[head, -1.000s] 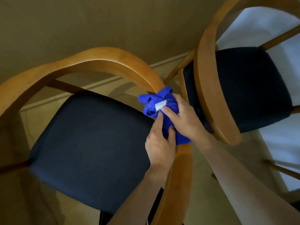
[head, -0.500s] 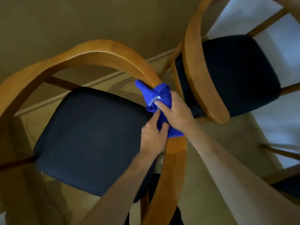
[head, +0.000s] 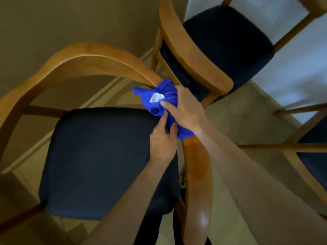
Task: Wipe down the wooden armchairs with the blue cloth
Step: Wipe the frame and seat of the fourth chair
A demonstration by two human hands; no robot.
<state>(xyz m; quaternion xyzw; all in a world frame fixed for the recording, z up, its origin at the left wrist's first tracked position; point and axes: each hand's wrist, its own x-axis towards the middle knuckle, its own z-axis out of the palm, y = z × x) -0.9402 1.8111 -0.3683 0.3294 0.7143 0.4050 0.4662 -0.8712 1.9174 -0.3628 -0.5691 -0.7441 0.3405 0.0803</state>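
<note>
A: Since a second ago the blue cloth (head: 161,103) has been kept bunched on the same bend of the near armchair (head: 85,57) rail, while the second armchair (head: 178,41) is now seen nearer the top, at 1 o'clock; little wiping travel is noted

B: How are the hands placed?

A: The right hand (head: 185,108) is clamped over the cloth, thumb pinching a fold by the white label (head: 156,97). The left hand (head: 162,140), at 6 o'clock of the cloth, is pinching its lower edge

B: And handling?

A: The cloth is judged soft, light and limp; it is best gathered in the palm. The varnished rail looks smooth, probably slippery. A beige floor (head: 238,106) and plain wall (head: 70,18) are seen
</note>
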